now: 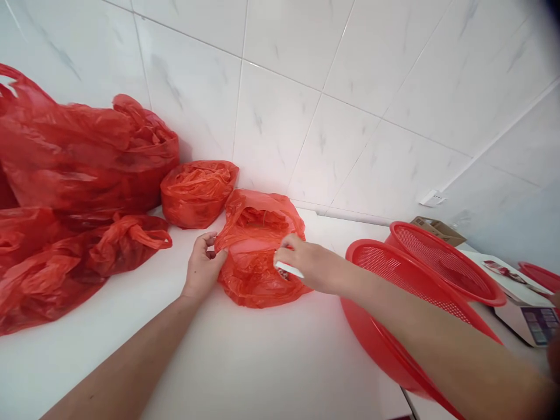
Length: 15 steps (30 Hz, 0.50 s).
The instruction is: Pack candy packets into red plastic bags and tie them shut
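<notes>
A red plastic bag (249, 283) sits on the white table with its mouth open, and crumpled red plastic shows inside. On its left side, my left hand (205, 265) pinches the rim between thumb and fingers. Over the bag's right side is my right hand (312, 262), its fingers closed around a flat white strip (289, 269). Small dark and pale specks show just under the strip; what they are I cannot make out. My right fingertips are partly hidden behind the hand.
Several filled red bags (87, 157) crowd the left, with a smaller red bundle (199, 192) against the tiled wall. Red perforated baskets (376, 344) lie under my right forearm. Farther right are a cardboard box (450, 233), a scale (520, 318) and part of another person's hand (555, 350).
</notes>
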Each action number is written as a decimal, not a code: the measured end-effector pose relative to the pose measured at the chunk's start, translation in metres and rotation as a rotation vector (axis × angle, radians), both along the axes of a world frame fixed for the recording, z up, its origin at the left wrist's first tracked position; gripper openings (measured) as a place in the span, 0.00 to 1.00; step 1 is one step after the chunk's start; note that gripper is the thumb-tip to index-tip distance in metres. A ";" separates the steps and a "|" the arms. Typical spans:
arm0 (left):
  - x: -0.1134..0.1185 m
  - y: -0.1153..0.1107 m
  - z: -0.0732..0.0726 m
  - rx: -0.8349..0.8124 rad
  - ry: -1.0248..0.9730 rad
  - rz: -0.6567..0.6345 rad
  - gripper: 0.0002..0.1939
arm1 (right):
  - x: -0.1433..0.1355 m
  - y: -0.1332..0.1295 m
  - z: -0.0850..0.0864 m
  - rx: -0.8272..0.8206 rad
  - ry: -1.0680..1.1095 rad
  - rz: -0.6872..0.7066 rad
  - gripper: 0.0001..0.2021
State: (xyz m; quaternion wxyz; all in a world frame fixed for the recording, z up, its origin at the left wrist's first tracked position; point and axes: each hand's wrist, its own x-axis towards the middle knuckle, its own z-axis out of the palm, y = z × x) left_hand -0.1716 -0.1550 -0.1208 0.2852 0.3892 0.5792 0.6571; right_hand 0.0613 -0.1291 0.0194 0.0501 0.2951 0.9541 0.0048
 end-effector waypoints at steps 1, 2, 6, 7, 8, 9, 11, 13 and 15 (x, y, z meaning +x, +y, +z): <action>0.000 0.000 -0.001 0.000 0.003 -0.003 0.25 | -0.009 0.006 -0.010 0.010 -0.027 0.029 0.21; -0.001 0.000 -0.001 0.000 0.006 -0.006 0.24 | -0.015 0.011 -0.018 0.002 -0.037 0.052 0.24; -0.002 0.002 -0.003 0.006 0.015 -0.014 0.23 | -0.015 0.024 -0.017 -0.047 0.087 0.060 0.33; -0.002 0.002 -0.003 0.003 0.016 -0.012 0.23 | -0.008 0.024 -0.010 -0.040 0.150 0.025 0.32; -0.002 0.003 -0.003 -0.002 0.013 -0.011 0.23 | 0.002 0.024 -0.002 -0.020 0.217 -0.031 0.29; -0.002 0.004 -0.004 -0.008 0.008 -0.010 0.23 | 0.016 0.024 0.005 0.015 0.286 -0.120 0.25; -0.002 0.005 -0.006 -0.015 -0.001 -0.004 0.23 | 0.049 0.026 0.018 0.114 0.387 -0.364 0.13; -0.002 0.007 -0.007 -0.017 -0.007 0.002 0.23 | 0.088 0.031 0.023 0.200 0.381 -0.604 0.10; -0.002 0.008 -0.008 -0.015 -0.008 0.011 0.24 | 0.127 0.038 0.020 0.204 0.277 -0.788 0.12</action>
